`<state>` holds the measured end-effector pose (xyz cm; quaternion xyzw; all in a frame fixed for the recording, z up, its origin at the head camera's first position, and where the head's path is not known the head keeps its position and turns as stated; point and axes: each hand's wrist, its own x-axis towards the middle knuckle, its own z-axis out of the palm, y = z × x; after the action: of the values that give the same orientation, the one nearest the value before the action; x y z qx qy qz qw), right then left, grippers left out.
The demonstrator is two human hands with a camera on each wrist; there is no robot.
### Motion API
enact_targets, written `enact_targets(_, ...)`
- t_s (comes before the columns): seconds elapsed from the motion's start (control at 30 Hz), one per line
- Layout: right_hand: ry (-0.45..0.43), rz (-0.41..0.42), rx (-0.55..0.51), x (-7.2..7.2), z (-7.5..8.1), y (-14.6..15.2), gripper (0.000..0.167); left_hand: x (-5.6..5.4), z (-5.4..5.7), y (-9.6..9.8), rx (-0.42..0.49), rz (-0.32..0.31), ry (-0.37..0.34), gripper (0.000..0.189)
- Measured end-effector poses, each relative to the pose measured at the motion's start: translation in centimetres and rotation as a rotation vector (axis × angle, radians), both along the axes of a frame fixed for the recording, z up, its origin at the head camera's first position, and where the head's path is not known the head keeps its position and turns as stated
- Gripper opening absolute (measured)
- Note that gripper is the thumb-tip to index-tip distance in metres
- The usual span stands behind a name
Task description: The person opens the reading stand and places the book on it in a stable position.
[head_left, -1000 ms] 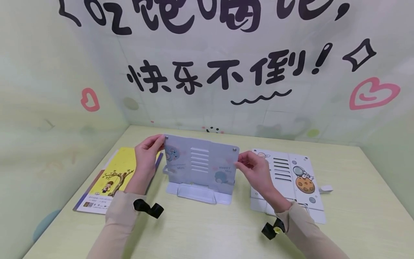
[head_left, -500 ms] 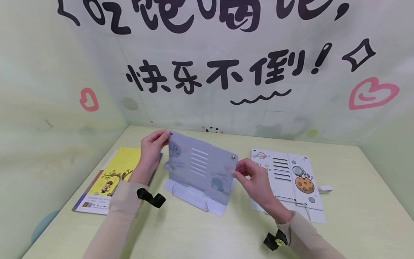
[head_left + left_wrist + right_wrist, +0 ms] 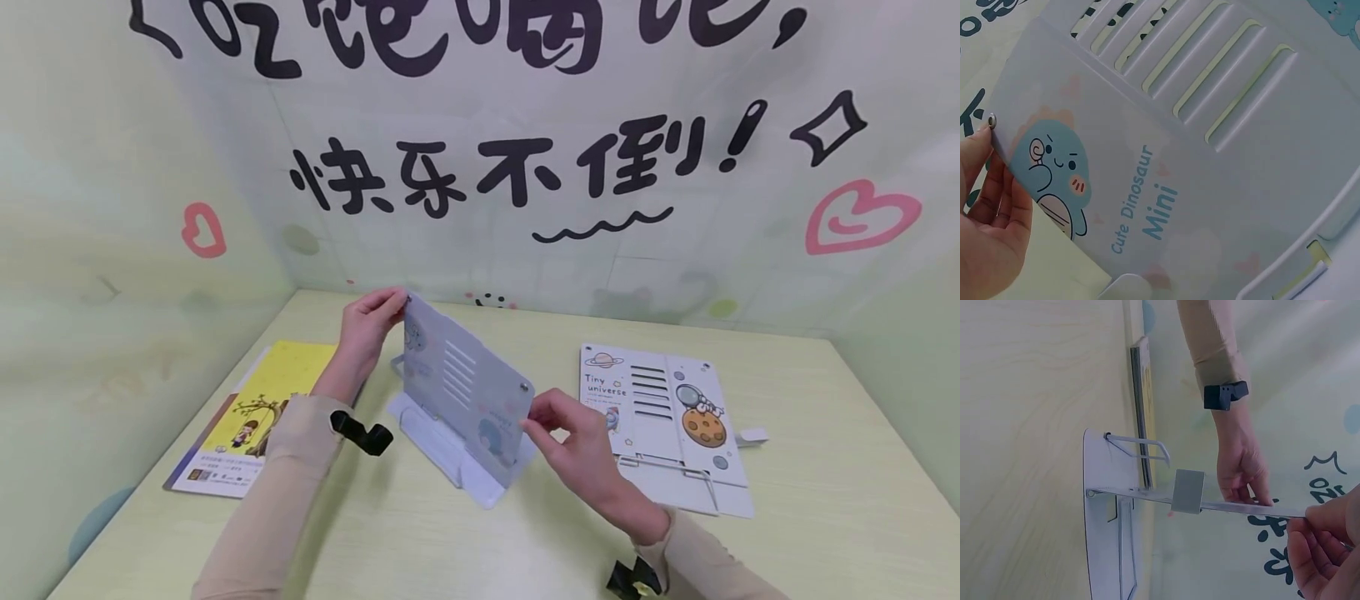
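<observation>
Gripping a pale blue, slotted, dinosaur-printed folding stand (image 3: 483, 400)

The left hand (image 3: 367, 329) is pinching its upper left corner; the right hand (image 3: 581, 450) is pinching its right edge.

2 hands (image 3: 367, 333) (image 3: 577, 450); 2 bk stands (image 3: 483, 404) (image 3: 660, 433); 1 ylw bk cvr (image 3: 281, 379); 2 wrist cams (image 3: 375, 439) (image 3: 622, 579); 1 tbl (image 3: 555, 542)

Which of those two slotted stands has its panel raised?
The dinosaur stand, its panel pinched at opposite edges by the left hand and right hand; the astronaut stand lies flat on the table.
</observation>
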<state>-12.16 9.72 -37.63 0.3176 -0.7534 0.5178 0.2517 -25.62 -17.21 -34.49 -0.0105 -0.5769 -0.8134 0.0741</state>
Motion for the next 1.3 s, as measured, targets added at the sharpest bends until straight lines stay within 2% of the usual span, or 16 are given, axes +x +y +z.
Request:
enact_targets(0.27, 0.088, 0.042, -0.008, 0.4, -0.1, -0.9, 0.026, -0.8, 0.0, 0.1, 0.014, -0.060, 0.006, 0.028)
enact_targets(0.63, 0.131, 0.067, 0.044, 1.3, 0.0, -2.1, 0.029, -1.8, 0.1, 0.4, -0.001, -0.180, 0.036, 0.031)
enact_targets(1.07, 0.108, 0.126, 0.066, 1.9, 0.3, -4.1, 0.024, -2.8, 0.3, 1.4, -0.072, -0.242, 0.056, 0.031)
enact_targets(1.3, 0.074, 0.130, 0.080, 1.9, 0.5, -5.4, 0.019, -3.2, 0.5, 1.8, -0.107, -0.265, 0.031, 0.031)
